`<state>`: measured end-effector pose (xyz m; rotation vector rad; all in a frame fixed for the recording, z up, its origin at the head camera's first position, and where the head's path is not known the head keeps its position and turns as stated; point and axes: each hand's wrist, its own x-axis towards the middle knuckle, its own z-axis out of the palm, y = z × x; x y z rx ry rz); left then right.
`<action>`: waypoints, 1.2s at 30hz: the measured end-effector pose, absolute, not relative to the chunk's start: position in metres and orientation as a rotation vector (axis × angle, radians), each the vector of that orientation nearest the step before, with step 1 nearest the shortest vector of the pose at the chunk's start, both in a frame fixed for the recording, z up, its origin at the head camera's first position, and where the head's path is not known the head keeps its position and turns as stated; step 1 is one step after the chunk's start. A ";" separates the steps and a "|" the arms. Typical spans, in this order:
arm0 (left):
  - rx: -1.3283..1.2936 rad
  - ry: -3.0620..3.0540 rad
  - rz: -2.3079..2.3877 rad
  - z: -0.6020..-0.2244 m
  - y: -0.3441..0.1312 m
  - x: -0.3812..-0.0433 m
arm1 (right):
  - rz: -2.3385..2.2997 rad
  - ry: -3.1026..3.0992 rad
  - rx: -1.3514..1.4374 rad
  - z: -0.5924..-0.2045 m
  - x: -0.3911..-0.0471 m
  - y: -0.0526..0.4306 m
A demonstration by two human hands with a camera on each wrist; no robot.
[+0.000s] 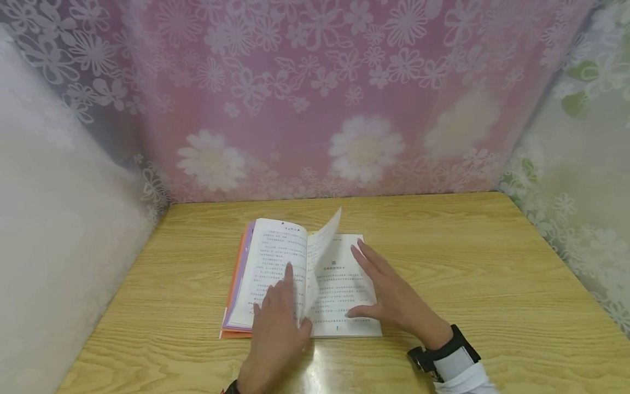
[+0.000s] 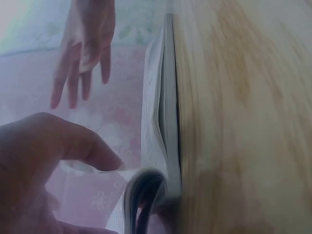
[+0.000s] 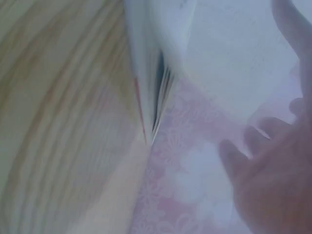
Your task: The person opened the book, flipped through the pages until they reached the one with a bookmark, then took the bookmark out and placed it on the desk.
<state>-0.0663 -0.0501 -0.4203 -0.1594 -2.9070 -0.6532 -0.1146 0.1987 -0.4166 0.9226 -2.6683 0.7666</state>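
An open book (image 1: 339, 306) lies on the table, its thick left stack of pages bulging upward. One page (image 1: 326, 238) stands raised near the spine, leaning right. My left hand (image 1: 278, 328) rests over the left page with the index finger extended and the thumb by the spine; in the left wrist view its thumb (image 2: 100, 153) is close to the curled pages (image 2: 146, 180). Over the right page's outer edge is my right hand (image 1: 398, 301), fingers spread and holding nothing. The right wrist view shows the right palm (image 3: 278, 180) beside the pale raised page (image 3: 234, 53).
The book is on a wood-grain table (image 1: 467, 257). A pink flowered cloth (image 1: 295, 109) hangs along the back edge, with pale cloth at the left (image 1: 64, 191) and right sides (image 1: 581, 180). A black strap (image 1: 445, 353) circles the right wrist.
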 end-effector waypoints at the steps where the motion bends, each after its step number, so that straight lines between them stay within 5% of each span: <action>1: -0.126 -2.877 -0.710 -0.420 -0.052 -0.067 | 0.777 -2.720 0.907 -0.417 -0.114 0.200; 16: -0.050 -2.803 -0.585 -0.430 -0.088 -0.077 | 0.820 -3.082 0.968 -0.428 -0.107 0.214; 36: -0.581 -2.938 -0.643 -0.428 -0.096 -0.074 | 0.846 -3.107 0.938 -0.428 -0.113 0.214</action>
